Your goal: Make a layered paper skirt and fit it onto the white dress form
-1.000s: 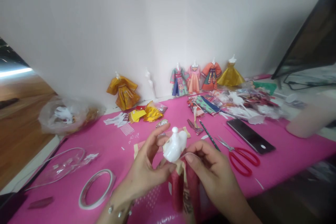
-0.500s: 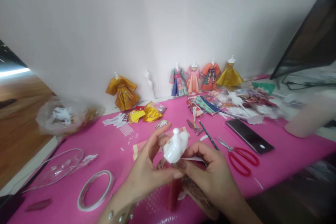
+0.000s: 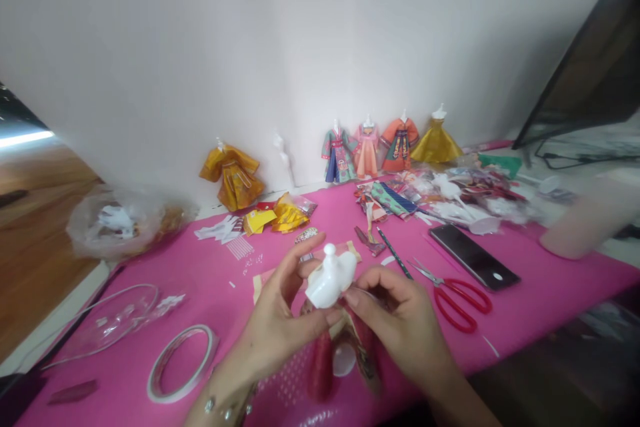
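Observation:
My left hand (image 3: pixel 275 320) is closed around a small white mannequin (image 3: pixel 330 283), thumb in front and fingers behind. The mannequin's neck knob points up and its shoulders are bare. Below it hangs a dark red and brown patterned doll garment (image 3: pixel 321 365), with a pale round base showing between its folds. Thumb and fingers of my right hand (image 3: pixel 400 323) pinch the garment's upper edge beside the mannequin. Behind my hands, a cream-edged fabric piece (image 3: pixel 353 251) lies on the pink tabletop (image 3: pixel 250 373), partly hidden.
Red-handled scissors (image 3: pixel 455 300), a pencil (image 3: pixel 395 253) and a phone (image 3: pixel 473 257) lie to the right. A tape roll (image 3: pixel 181 363) is at left. Several dressed mannequins, including one in orange (image 3: pixel 400 143), stand along the wall. Fabric scraps (image 3: pixel 480 193) pile up at back right.
My right hand has shifted its pinch up closer to the mannequin. The garment has swung to hang more upright, baring more of the pale base.

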Available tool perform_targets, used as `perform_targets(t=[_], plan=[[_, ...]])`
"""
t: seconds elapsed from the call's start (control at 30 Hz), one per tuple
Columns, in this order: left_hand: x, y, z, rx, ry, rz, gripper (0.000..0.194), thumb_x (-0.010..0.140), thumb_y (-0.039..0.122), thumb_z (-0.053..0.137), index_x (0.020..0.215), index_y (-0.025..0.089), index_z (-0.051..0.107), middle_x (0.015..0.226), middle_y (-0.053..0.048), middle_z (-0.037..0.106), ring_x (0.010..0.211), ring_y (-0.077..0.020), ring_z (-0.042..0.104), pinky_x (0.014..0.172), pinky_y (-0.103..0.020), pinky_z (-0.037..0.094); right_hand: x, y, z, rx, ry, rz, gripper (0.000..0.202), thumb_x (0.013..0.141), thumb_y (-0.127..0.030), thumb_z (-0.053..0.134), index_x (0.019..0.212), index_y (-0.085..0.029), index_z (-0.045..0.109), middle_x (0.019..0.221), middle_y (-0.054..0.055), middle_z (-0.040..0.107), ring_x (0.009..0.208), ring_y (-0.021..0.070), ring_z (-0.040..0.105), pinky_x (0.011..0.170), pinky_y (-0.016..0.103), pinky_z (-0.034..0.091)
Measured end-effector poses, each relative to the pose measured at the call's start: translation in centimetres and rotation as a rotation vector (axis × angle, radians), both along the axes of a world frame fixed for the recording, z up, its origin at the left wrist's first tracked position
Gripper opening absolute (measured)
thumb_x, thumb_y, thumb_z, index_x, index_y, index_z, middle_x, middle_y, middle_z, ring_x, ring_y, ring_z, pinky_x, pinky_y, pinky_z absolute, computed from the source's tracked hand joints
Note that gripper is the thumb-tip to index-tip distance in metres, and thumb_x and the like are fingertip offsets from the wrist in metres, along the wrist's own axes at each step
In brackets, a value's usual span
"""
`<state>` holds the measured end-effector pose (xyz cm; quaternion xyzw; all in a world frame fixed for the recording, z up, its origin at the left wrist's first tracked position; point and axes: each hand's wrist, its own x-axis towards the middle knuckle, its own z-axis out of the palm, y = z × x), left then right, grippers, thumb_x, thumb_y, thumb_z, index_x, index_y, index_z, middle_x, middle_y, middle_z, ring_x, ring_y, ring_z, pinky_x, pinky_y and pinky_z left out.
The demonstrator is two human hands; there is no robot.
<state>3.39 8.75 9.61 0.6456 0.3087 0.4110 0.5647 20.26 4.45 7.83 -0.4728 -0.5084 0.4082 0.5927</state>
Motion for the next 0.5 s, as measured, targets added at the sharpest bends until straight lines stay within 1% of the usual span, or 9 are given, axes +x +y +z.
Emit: perform_targets(t=[0.1,0.17,0.23,0.3,0.37,0.4,0.5], plan=[[-0.3,0.1,-0.1,-0.021,-0.027,-0.028,0.075,0.075,0.014,0.079,0.137,0.039,0.046,0.094,0.003,0.066,0.092,-0.0159,0.064,0.071,-0.018,0.051,-0.1,0.1,-0.2,0.041,-0.023,-0.005,0.022,0.082,-0.031,0.067,0.065,-0.018,0.061,0.061,-0.003,0.058,0.058,0.0121,0.053,0.055,0.021,0.041],[-0.4,0.2,-0.2,-0.009,-0.029,-0.023,0.074,0.075,0.013,0.079,0.137,0.037,0.047,0.092,0.002,0.066,0.093,-0.0166,0.064,0.072,-0.018,0.051,-0.1,0.2,-0.3,0.063,-0.039,0.001,0.021,0.083,-0.029,0.066,0.065,-0.018,0.060,0.062,-0.002,0.058,0.060,0.0124,0.053,0.056,0.022,0.042],[-0.4,0.2,-0.2,0.002,-0.027,-0.014,0.074,0.074,0.014,0.080,0.137,0.036,0.048,0.092,0.002,0.066,0.090,-0.0165,0.065,0.071,-0.018,0.052,-0.1,0.3,-0.3,0.084,-0.041,-0.003,0.021,0.083,-0.028,0.065,0.065,-0.018,0.059,0.063,-0.002,0.057,0.061,0.0124,0.053,0.056,0.022,0.042],[-0.2,0.0,-0.1,0.002,-0.014,0.008,0.079,0.069,0.015,0.083,0.137,0.036,0.047,0.095,0.002,0.067,0.084,-0.0161,0.065,0.066,-0.019,0.053,-0.3,0.4,-0.2,0.089,-0.032,-0.012,0.022,0.082,-0.028,0.066,0.065,-0.018,0.058,0.062,-0.003,0.056,0.059,0.0122,0.052,0.055,0.021,0.041],[0.2,-0.3,0.1,0.022,0.022,0.083,0.083,0.063,0.016,0.086,0.134,0.037,0.048,0.100,0.002,0.068,0.082,-0.0162,0.066,0.065,-0.020,0.054,-0.4,0.5,-0.2,0.080,-0.021,-0.015,0.022,0.080,-0.030,0.068,0.064,-0.018,0.057,0.061,-0.003,0.056,0.058,0.0121,0.051,0.054,0.022,0.041],[0.4,-0.5,0.2,0.052,0.055,0.135,0.081,0.062,0.017,0.087,0.132,0.036,0.050,0.100,0.002,0.068,0.083,-0.0166,0.066,0.067,-0.021,0.055,-0.4,0.5,-0.2,0.076,-0.018,-0.017,0.022,0.079,-0.030,0.069,0.064,-0.019,0.057,0.061,-0.003,0.056,0.057,0.0122,0.051,0.053,0.022,0.041],[1.2,-1.1,0.6,0.165,0.165,0.304,0.061,0.068,0.019,0.080,0.124,0.030,0.056,0.096,0.002,0.069,0.084,-0.0157,0.064,0.074,-0.023,0.053,-0.3,0.6,-0.2,0.105,-0.045,-0.022,0.019,0.080,-0.027,0.068,0.066,-0.019,0.059,0.065,-0.001,0.060,0.061,0.0134,0.056,0.057,0.022,0.044]])
